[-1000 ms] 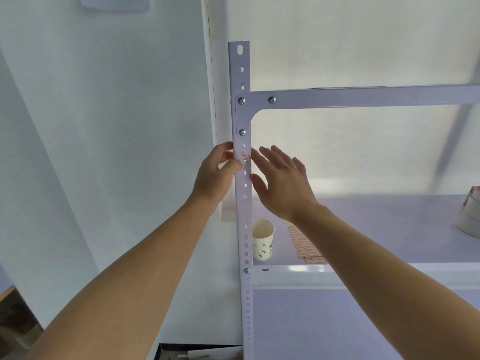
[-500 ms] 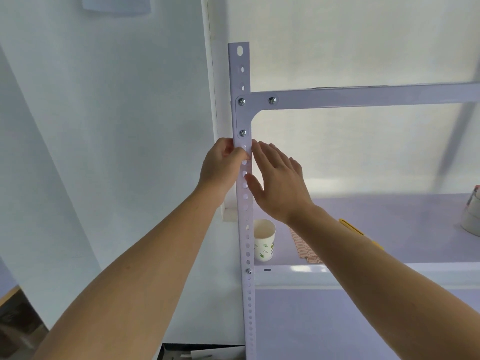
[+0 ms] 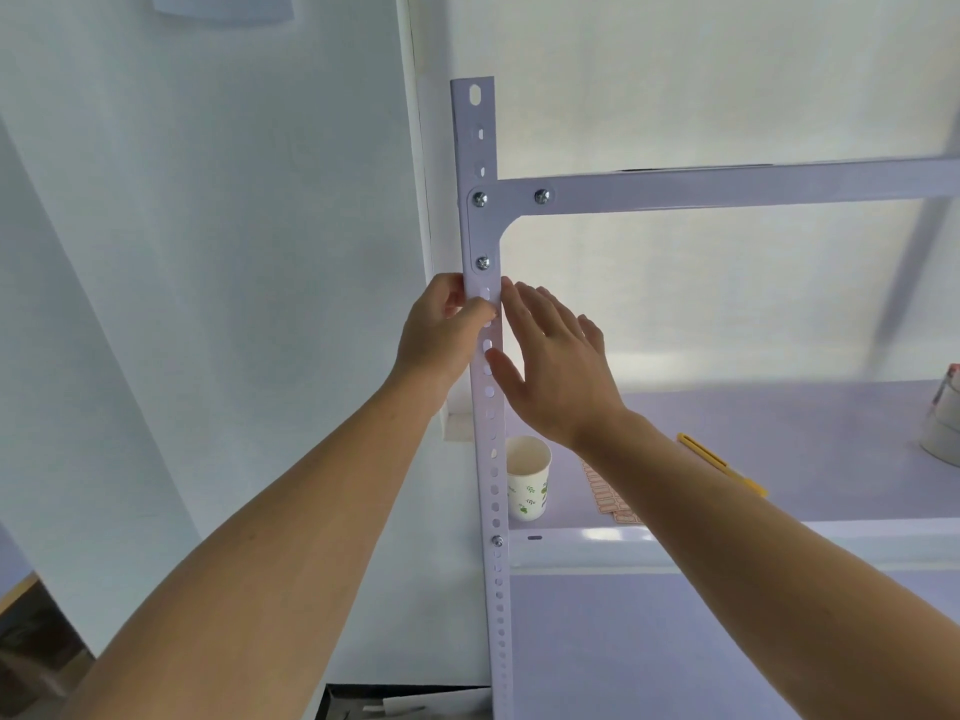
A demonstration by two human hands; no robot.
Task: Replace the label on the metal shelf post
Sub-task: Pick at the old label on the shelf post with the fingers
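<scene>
The white perforated metal shelf post [image 3: 480, 148] stands upright in the middle of the view. My left hand [image 3: 441, 330] wraps it from the left just below the lowest bracket bolt, thumb pressed on its front face. My right hand [image 3: 556, 366] lies flat against the post's right edge, fingers spread and holding nothing. No label shows on the post; the spot under my left thumb is hidden. A sheet of pink labels [image 3: 605, 498] lies on the shelf board [image 3: 805, 433], partly behind my right forearm.
A paper cup [image 3: 527, 478] stands on the shelf beside the post. A yellow tool [image 3: 722, 465] lies further right, and a tape roll [image 3: 943, 433] sits at the right edge. A horizontal beam [image 3: 727, 184] crosses above. A white wall is to the left.
A small pinkish label seen on the post a second ago is now covered by my left thumb. Both hands shifted slightly up the post and closer together.
</scene>
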